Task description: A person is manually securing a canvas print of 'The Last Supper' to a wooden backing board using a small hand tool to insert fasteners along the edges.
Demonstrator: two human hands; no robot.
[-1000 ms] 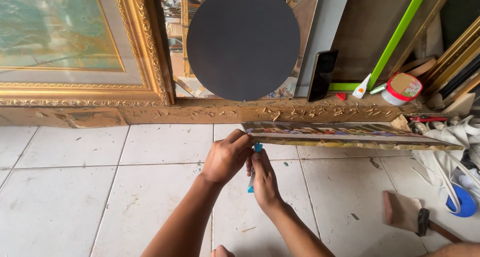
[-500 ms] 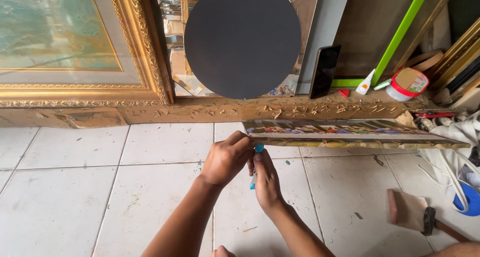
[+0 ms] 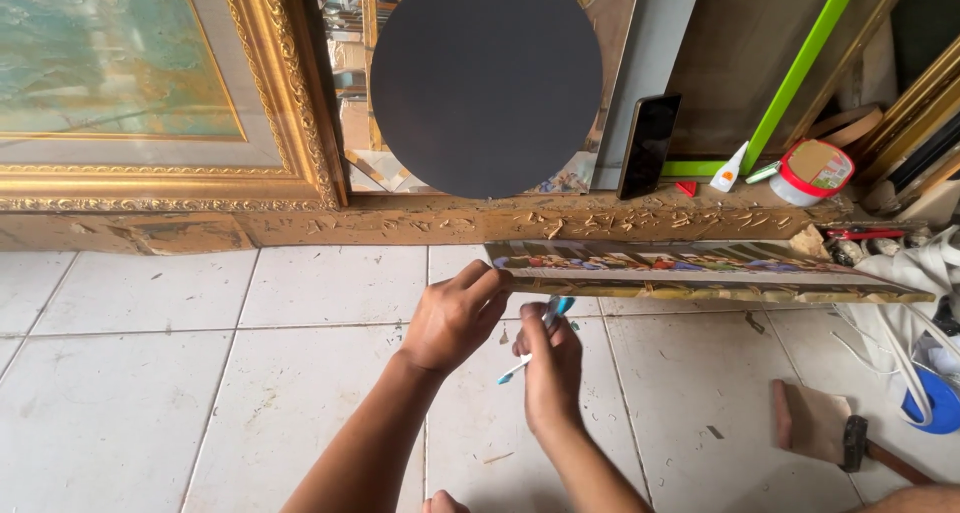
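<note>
Left hand: fingers curled, pinching near end of picture frame, at 12 o'clock of wrist.
Right hand: closed around small blue-handled tool, tip up toward frame's lower edge.
Picture frame: lying flat on tiled floor, stretching toward 3 o'clock.
Nearby: hammer at 4 o'clock.
Doing it well: probably best to steady frame firmly, keep tool tip close to edge, fingers out of its path.
</note>
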